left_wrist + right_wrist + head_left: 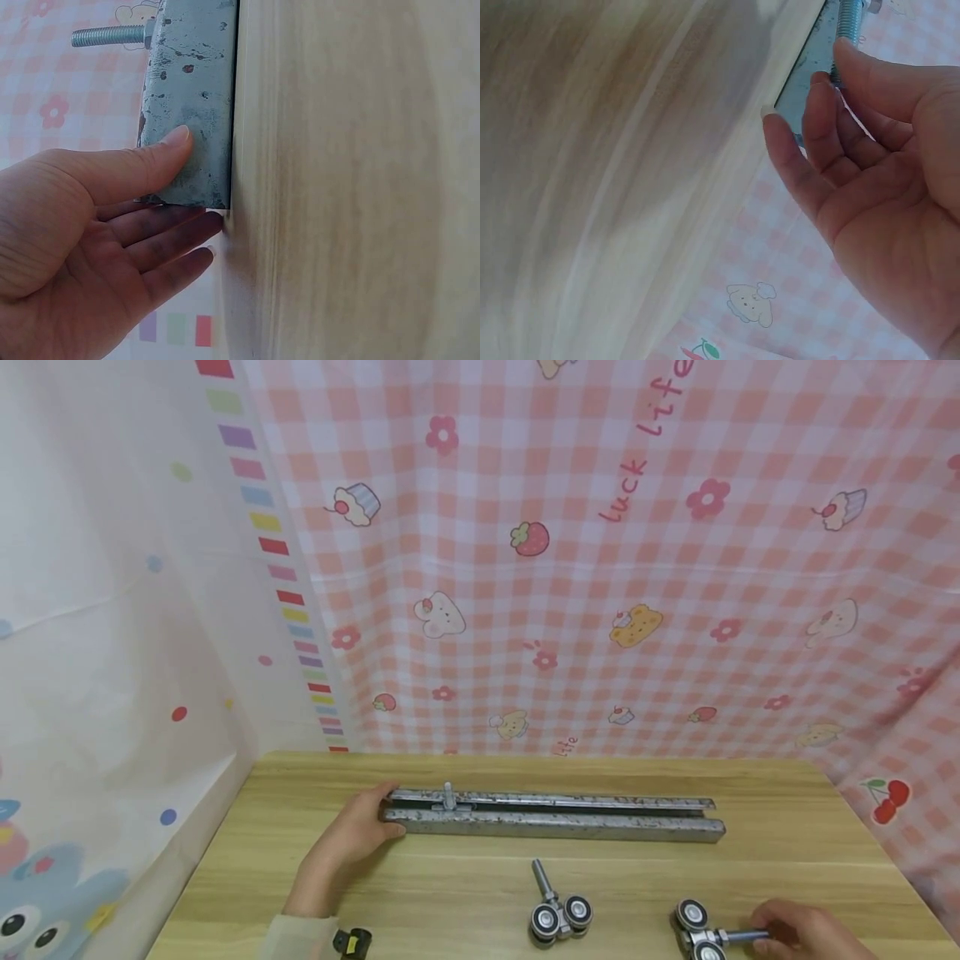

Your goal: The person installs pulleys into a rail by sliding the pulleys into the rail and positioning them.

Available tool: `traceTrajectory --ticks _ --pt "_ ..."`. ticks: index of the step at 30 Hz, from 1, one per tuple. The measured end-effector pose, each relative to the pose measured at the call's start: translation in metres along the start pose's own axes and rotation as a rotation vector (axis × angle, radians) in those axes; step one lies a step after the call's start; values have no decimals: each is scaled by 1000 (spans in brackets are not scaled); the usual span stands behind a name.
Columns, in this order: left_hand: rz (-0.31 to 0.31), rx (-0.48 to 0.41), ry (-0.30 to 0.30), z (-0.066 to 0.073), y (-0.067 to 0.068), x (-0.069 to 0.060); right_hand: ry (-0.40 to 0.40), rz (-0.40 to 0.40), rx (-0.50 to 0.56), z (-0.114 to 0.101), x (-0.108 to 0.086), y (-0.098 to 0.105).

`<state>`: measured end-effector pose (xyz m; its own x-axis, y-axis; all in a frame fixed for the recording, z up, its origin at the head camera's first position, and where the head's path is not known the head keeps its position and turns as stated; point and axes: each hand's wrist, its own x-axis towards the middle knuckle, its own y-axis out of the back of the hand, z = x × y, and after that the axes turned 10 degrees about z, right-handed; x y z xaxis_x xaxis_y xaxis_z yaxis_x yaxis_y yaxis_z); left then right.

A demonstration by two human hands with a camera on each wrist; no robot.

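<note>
A speckled grey metal rail (562, 824) with a slot along its top lies across the table. My left hand (358, 828) grips its left end, thumb (169, 154) on the near side face. Near that end, a threaded bolt (109, 36) stands up out of the slot. At the right, my right hand (806, 930) pinches the end of a bolt (742, 936) on a roller with black-rimmed wheels (692, 915). The right wrist view shows thumb and fingers on the threaded bolt (847, 26). A second roller (558, 917) lies in front of the rail, bolt pointing away.
The wooden table (450, 893) ends at a pink checked cloth (570, 568) hanging behind it. A white cloth with coloured dots (112, 610) hangs at the left. A black band with a yellow mark (352, 942) is by the left sleeve.
</note>
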<state>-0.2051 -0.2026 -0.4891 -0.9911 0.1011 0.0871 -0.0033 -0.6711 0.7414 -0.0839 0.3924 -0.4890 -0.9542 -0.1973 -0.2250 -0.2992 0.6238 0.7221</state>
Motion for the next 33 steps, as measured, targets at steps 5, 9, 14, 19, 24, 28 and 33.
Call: traceTrajectory --ticks 5,9,14,19,24,28,33 --pt "-2 -4 4 0 0 0 73 3 39 -2 -1 5" --pt "-5 -11 5 0 0 0 101 4 36 -6 -1 8" --pt "-6 -17 7 0 0 0 168 40 3 -8 -2 8" --pt "-3 -18 2 0 1 0 216 74 -1 -11 -4 7" --pt "1 -14 0 0 1 -1 247 117 -12 -15 -4 4" --pt "3 -14 1 1 1 -1 219 133 -27 -21 -3 2" --pt "3 -16 7 1 1 -2 279 203 -39 -27 -5 -6"
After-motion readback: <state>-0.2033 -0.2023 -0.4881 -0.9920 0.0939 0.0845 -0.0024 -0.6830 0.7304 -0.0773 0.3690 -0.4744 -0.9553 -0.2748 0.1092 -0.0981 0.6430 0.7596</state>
